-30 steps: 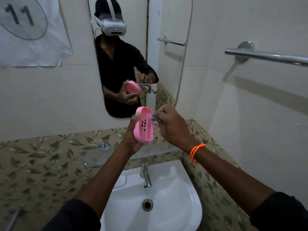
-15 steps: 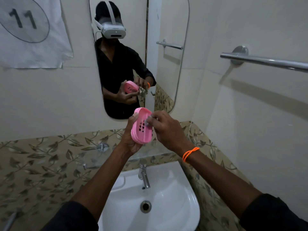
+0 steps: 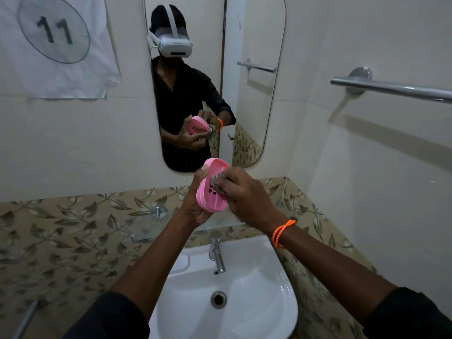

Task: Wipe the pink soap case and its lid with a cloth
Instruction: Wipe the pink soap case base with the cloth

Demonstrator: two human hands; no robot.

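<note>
Change: since a second ago the right hand [image 3: 241, 192] has slid from the case's rim down into its hollow, and both hands have sunk a little toward the sink; the left grip looks unchanged.
Soap case: the pink soap case [image 3: 212, 186] is held up in front of the mirror's lower edge, above the tap [image 3: 216, 253] and white sink [image 3: 269, 302], touching neither.
Long axis: it stands on end, running roughly from 1 o'clock at the top to 7 o'clock at the bottom, open side turned toward the right hand.
Left hand: the left hand [image 3: 195, 204] curls round the case from its 8 o'clock side, thumb up on the near rim, palm behind the bottom end.
Right hand: fingers bent over a small grey cloth [image 3: 216, 180], pressing it into the hollow over the drain slots.
Key relation: the case lies at 9 o'clock from the right hand, in contact with it; I judge the next strokes should follow the long axis, toward 1 or 7 o'clock, while the left hand braces.
Nearer hand: both are on the case; the right does the wiping.
Stage: inner face under way, by my reading.
Hidden: most of the cloth is under the right fingers; the case's back shows only in the mirror [image 3: 254, 94], small and dim.
Lid: I cannot make it out; it may be the pale shape on the sink's left ledge, but that is unclear.
</note>
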